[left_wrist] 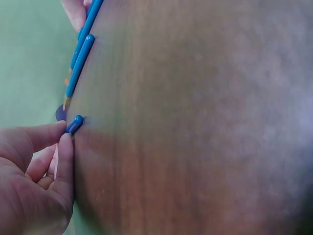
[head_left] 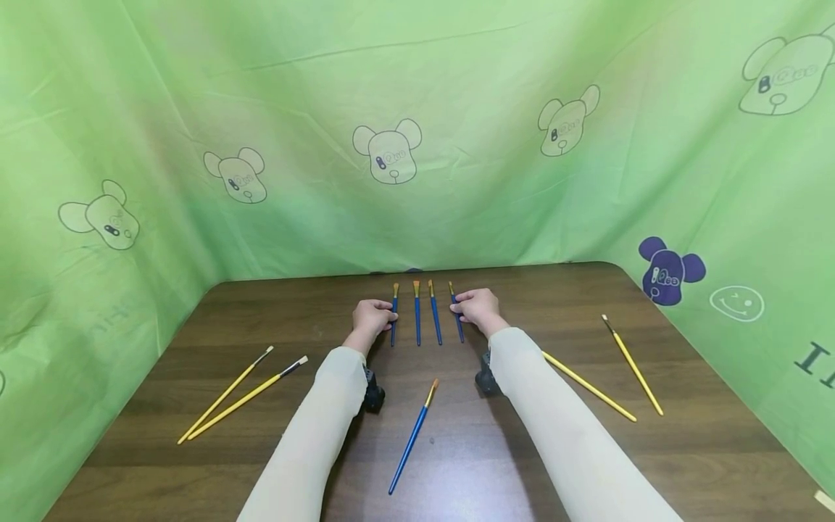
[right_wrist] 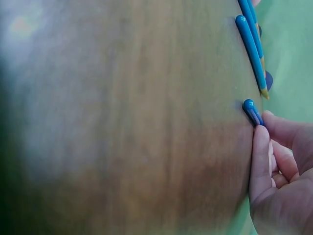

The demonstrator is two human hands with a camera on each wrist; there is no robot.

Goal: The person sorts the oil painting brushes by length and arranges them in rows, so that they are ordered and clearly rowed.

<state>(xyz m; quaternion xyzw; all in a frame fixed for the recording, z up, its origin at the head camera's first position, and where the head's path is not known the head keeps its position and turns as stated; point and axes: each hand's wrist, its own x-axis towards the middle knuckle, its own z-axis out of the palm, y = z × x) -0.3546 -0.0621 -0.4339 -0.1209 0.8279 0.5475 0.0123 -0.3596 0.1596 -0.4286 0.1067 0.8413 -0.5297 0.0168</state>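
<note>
Green cloth backdrop [head_left: 313, 94], printed with cartoon animal heads, behind one wood-grain tabletop [head_left: 150, 478]. Near far edge: four blue paintbrushes [head_left: 417, 319] in a row, bristles away. Left hand [head_left: 372, 317]: grip narrowed to a pinch on the leftmost blue paintbrush [head_left: 393, 333]. Right hand [head_left: 480, 309]: grip likewise, pinching the rightmost blue paintbrush [head_left: 460, 330]. Between pale sleeves [head_left: 329, 406], nearer: one separate blue paintbrush [head_left: 409, 447]. Yellow paintbrushes: left pair [head_left: 227, 394]; right pair [head_left: 636, 368], one partly behind a sleeve.
</note>
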